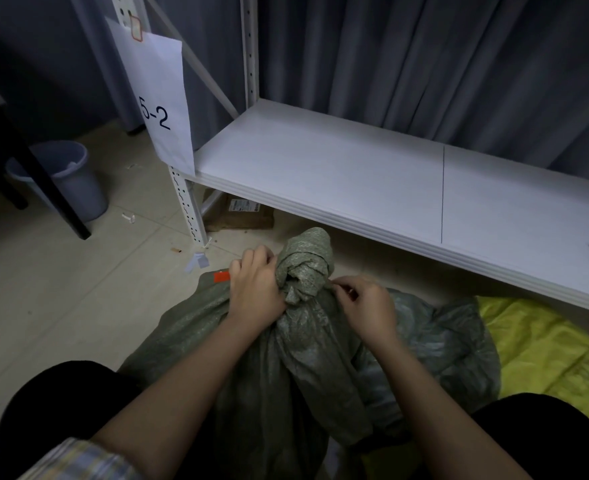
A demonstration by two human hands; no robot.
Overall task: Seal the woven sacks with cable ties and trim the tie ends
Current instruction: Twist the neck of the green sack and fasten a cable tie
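The green sack point(286, 358) sits on the floor between the person's knees, its neck point(303, 268) bunched upright. The left hand point(255, 285) clenches the neck from the side; the right hand point(366, 306) pinches something small at the neck, too hidden to name. No tie shows. If the left grip slackens, the gathered neck will likely spread open.
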